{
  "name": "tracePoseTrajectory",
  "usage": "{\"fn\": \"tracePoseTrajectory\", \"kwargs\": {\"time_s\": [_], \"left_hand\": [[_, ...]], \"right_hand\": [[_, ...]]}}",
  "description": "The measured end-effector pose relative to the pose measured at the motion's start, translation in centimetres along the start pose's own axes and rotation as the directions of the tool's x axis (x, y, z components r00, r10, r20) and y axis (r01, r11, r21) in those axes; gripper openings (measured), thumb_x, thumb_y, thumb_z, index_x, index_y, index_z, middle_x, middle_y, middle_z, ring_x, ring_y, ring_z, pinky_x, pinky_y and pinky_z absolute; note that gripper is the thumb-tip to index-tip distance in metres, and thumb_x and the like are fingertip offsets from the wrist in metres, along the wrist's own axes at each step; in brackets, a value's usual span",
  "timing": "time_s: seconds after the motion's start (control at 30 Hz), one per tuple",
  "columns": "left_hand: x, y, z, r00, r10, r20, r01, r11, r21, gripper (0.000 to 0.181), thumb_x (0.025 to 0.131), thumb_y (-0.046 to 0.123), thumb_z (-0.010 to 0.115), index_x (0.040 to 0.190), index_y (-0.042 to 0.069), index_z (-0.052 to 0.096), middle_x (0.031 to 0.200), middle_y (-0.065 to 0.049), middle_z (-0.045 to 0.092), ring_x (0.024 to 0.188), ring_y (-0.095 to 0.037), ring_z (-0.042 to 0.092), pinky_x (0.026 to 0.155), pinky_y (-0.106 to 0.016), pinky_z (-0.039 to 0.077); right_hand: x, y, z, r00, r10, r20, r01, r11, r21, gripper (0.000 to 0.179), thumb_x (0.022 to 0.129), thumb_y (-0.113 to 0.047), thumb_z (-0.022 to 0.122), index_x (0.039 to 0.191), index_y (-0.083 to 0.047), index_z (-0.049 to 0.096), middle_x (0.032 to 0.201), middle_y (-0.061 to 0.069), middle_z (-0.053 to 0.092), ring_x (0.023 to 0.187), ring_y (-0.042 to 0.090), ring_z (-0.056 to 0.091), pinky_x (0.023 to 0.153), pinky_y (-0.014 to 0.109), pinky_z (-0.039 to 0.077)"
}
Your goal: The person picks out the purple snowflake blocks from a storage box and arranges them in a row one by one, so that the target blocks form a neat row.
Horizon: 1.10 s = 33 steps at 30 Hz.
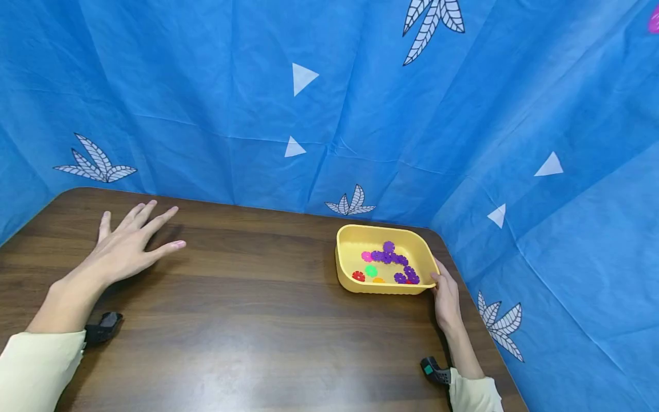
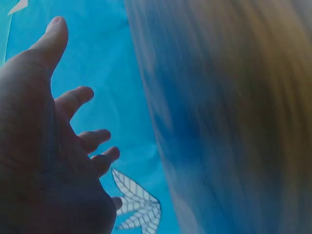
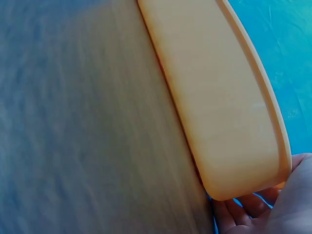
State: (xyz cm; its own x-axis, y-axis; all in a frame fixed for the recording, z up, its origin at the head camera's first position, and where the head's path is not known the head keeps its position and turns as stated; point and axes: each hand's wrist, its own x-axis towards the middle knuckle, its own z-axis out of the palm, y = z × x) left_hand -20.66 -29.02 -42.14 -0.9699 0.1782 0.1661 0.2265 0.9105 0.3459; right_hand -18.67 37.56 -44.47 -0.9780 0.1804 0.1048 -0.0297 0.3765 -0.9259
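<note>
A yellow plastic basin (image 1: 378,289) stands toward the back right of the table. Inside it lie purple snowflake discs (image 1: 387,257), several of them joined in a chain, with a green disc (image 1: 370,270), a red disc (image 1: 358,276), a pink disc (image 1: 366,256) and part of an orange one. My right hand (image 1: 447,294) grips the basin's right front corner, thumb at the rim; in the right wrist view its fingers curl beneath the basin wall (image 3: 219,97). At the far left my left hand (image 1: 128,246) is spread above the table, fingers straight and holding nothing.
The brown wood-grain table (image 1: 247,320) ends at a blue curtain (image 1: 206,103) with leaf and triangle prints, which hangs along the back and right side. Each wrist wears a black strap device, one by the left sleeve (image 1: 41,366), another by the right sleeve (image 1: 476,395).
</note>
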Motion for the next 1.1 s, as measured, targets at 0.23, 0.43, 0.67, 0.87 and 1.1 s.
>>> {"fn": "tracePoseTrajectory", "kwargs": {"time_s": [0.23, 0.43, 0.67, 0.87, 1.1], "left_hand": [[1.8, 3.1, 0.8, 0.999, 0.026, 0.024, -0.026, 0.999, -0.020, 0.089, 0.099, 0.067, 0.058, 0.169, 0.025, 0.023, 0.173, -0.029, 0.014, 0.159, -0.051, 0.010, 0.115, -0.081, -0.015], [3.5, 6.4, 1.8, 0.997, 0.064, 0.045, -0.062, 0.997, -0.040, 0.088, 0.099, 0.069, 0.057, 0.168, 0.025, 0.026, 0.174, -0.026, 0.014, 0.159, -0.051, 0.011, 0.117, -0.078, -0.016], [5.0, 10.7, 2.6, 0.990, 0.140, 0.027, -0.138, 0.989, -0.060, 0.086, 0.099, 0.069, 0.056, 0.167, 0.024, 0.030, 0.174, -0.024, 0.016, 0.160, -0.048, 0.012, 0.119, -0.077, -0.012], [6.4, 14.2, 3.7, 0.981, 0.192, 0.016, -0.190, 0.978, -0.084, 0.086, 0.099, 0.070, 0.056, 0.167, 0.023, 0.031, 0.174, -0.022, 0.018, 0.162, -0.043, 0.011, 0.120, -0.076, -0.008], [8.1, 18.5, 5.5, 0.966, 0.257, -0.003, -0.255, 0.958, -0.128, 0.086, 0.097, 0.071, 0.058, 0.166, 0.025, 0.034, 0.175, -0.017, 0.020, 0.163, -0.039, 0.011, 0.123, -0.072, -0.008]], "right_hand": [[0.0, 0.3, -0.3, 1.000, -0.007, 0.009, 0.006, 0.999, 0.052, 0.053, 0.112, -0.015, 0.029, 0.163, -0.003, 0.033, 0.168, 0.017, 0.036, 0.143, 0.024, 0.041, 0.099, 0.006, 0.038], [0.3, 0.3, -0.3, 0.999, -0.033, -0.013, 0.033, 0.999, 0.023, 0.052, 0.112, -0.016, 0.029, 0.161, -0.002, 0.039, 0.163, 0.018, 0.043, 0.137, 0.022, 0.046, 0.100, 0.006, 0.039], [0.5, 0.5, 0.0, 0.999, -0.039, -0.014, 0.040, 0.997, 0.059, 0.051, 0.113, -0.017, 0.028, 0.160, 0.002, 0.039, 0.162, 0.022, 0.043, 0.137, 0.025, 0.047, 0.102, 0.006, 0.040], [0.7, 0.7, 0.2, 0.997, -0.068, -0.022, 0.071, 0.989, 0.126, 0.050, 0.112, -0.015, 0.027, 0.156, 0.005, 0.043, 0.159, 0.023, 0.046, 0.133, 0.024, 0.049, 0.102, 0.009, 0.044], [0.7, 1.0, 0.3, 0.997, -0.068, -0.043, 0.072, 0.992, 0.100, 0.051, 0.113, -0.016, 0.026, 0.157, 0.003, 0.043, 0.161, 0.020, 0.046, 0.141, 0.026, 0.047, 0.102, 0.007, 0.042]]}}
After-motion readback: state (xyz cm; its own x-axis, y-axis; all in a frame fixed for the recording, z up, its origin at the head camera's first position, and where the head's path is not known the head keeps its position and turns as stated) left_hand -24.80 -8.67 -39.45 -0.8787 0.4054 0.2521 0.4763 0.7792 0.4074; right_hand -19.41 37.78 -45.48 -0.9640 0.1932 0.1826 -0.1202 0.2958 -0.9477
